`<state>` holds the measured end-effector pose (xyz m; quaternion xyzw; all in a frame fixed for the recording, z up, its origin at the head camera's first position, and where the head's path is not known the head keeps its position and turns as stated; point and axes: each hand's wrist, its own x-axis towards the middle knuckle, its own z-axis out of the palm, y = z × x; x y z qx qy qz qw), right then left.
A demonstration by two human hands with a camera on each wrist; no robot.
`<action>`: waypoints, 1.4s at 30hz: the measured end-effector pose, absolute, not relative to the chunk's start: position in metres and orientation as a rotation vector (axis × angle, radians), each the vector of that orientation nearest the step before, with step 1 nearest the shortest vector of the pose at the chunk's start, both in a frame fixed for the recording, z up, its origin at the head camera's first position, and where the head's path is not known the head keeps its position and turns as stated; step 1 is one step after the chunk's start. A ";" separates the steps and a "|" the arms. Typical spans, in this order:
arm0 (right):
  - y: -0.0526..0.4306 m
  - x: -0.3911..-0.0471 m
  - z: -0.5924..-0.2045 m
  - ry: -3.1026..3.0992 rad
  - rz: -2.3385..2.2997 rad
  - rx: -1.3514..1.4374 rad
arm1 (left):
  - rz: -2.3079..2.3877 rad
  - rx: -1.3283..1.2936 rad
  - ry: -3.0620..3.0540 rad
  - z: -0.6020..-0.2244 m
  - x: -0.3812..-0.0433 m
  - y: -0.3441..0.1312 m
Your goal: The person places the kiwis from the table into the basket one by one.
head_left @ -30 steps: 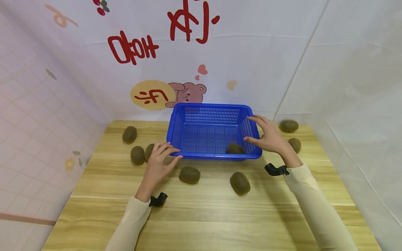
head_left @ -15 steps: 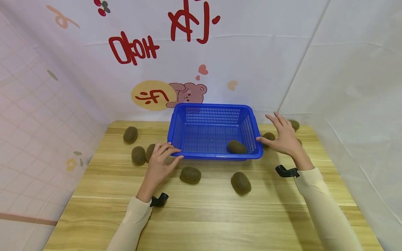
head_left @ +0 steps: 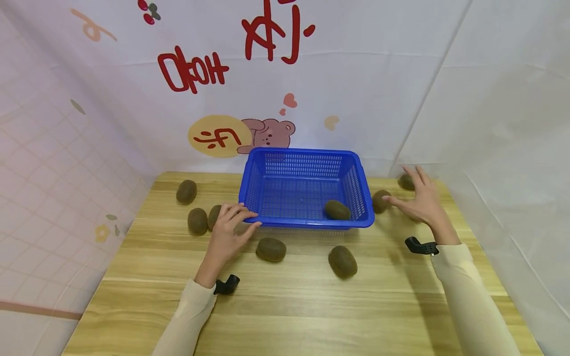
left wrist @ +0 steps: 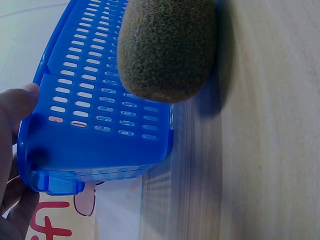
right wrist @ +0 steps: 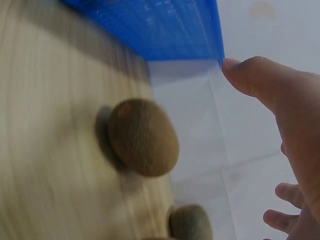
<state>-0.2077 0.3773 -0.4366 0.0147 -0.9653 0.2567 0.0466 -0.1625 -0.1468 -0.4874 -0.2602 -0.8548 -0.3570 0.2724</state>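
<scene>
A blue plastic basket (head_left: 294, 223) stands against the back wall, with one brown kiwi (head_left: 337, 210) inside near its front right corner. My left hand (head_left: 227, 237) pinches the basket's front left rim; the left wrist view has the thumb on the outer wall and fingers curled over the edge. To the basket's right, my right hand (head_left: 423, 200) is spread with nothing in it. Its thumb is near a kiwi (head_left: 381, 201) beside the basket, and its fingers overlap another kiwi (head_left: 406, 182) at the back. A kiwi (right wrist: 143, 137) fills the middle of the right wrist view.
Two kiwis lie in front of the basket, a left one (head_left: 271, 249) and a right one (head_left: 343, 262). More kiwis (head_left: 197, 221) lie to the left on the wooden table (head_left: 285, 316). White printed cloth (head_left: 356, 89) encloses the back and sides.
My right hand has moved from the basket's right rim out to the right, uncovering a kiwi beside the basket. The left hand has stayed on the rim.
</scene>
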 end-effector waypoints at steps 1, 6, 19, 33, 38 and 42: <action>0.381 -0.208 -0.439 -2.948 0.778 0.031 | -0.962 -0.700 -2.303 -0.487 -0.162 -0.147; 0.395 -0.206 -0.447 -2.950 0.799 -0.010 | -0.960 -0.693 -2.319 -0.487 -0.162 -0.146; 0.425 -0.198 -0.477 -3.009 0.886 -0.120 | -0.957 -0.688 -2.309 -0.487 -0.161 -0.147; 0.436 -0.189 -0.492 -3.005 0.852 -0.234 | -0.971 -0.690 -2.300 -0.489 -0.163 -0.145; 0.436 -0.188 -0.493 -3.004 0.846 -0.265 | -0.962 -0.700 -2.288 -0.489 -0.164 -0.146; 0.433 -0.188 -0.490 -3.015 0.855 -0.270 | -0.967 -0.693 -2.293 -0.489 -0.163 -0.147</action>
